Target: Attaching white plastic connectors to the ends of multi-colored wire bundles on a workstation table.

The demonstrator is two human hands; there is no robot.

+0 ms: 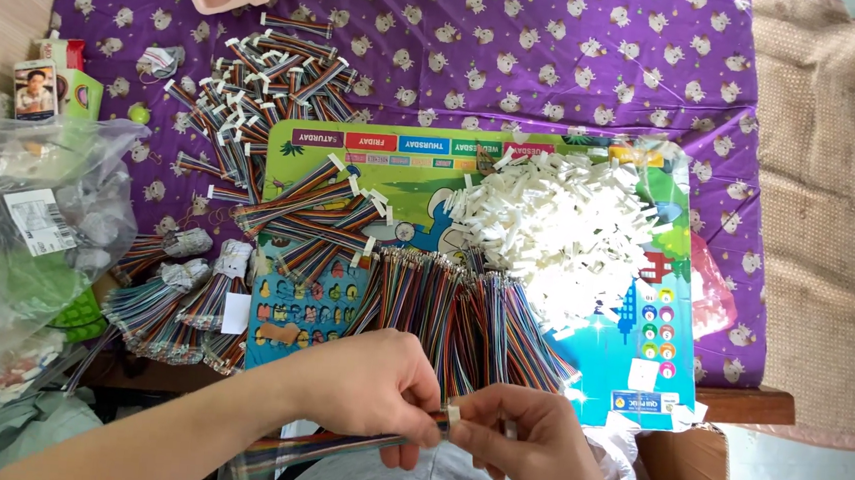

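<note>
At the bottom centre of the frame the left hand is closed in a pinch around a flat multicoloured ribbon cable, whose free length trails down and to the left beneath the wrist. The right hand meets it from the right, fingers curled shut around a small white connector housing held at the cable's end; thumb and forefinger of both hands nearly touch. The cable looks light and limp, likely to sag and twist unless gripped close to its end, so the firmest hold is just behind the tips, as the left hand has it. The housing seems stiff, small and smooth, easy to lose from the fingertips, and best pinched on its flat sides. Just above the hands, on a bright children's poster board, lies a fanned row of loose cables, with a heap of white housings at the centre right. Finished cables with connectors pile up at the upper left on the purple patterned cloth, tied bundles sit at the left, and clear plastic bags fill the left edge.
</note>
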